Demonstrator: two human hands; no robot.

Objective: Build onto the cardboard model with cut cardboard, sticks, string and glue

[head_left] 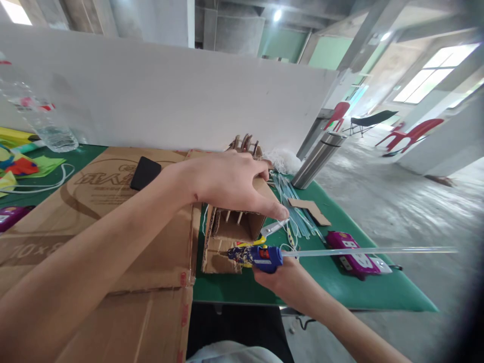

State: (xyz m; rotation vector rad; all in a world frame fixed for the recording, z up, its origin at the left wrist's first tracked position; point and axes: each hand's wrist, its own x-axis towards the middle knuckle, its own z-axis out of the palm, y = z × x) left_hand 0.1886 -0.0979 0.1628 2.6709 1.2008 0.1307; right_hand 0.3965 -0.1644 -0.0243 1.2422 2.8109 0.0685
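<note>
My right hand (285, 276) is closed round the handle of a blue hot glue gun (260, 256). A long clear glue stick (370, 250) sticks out of its back to the right. Its nozzle points left, over the front flap of a small cardboard box (236, 229). My left hand (230, 181) reaches over the top of this box and grips it, thumb to the right, other fingers at the far side and partly hidden. Thin wooden sticks show inside the box opening. Scissors (270, 229) with yellow handles lie just behind the glue gun.
Glue sticks (293, 201), a cardboard scrap (310, 210), a steel flask (319, 160) and a purple power strip (351, 254) are on the green table (393, 290). On the left, a large cardboard sheet (151, 252) bears a black phone (145, 173). A plastic bottle (53, 126) stands behind.
</note>
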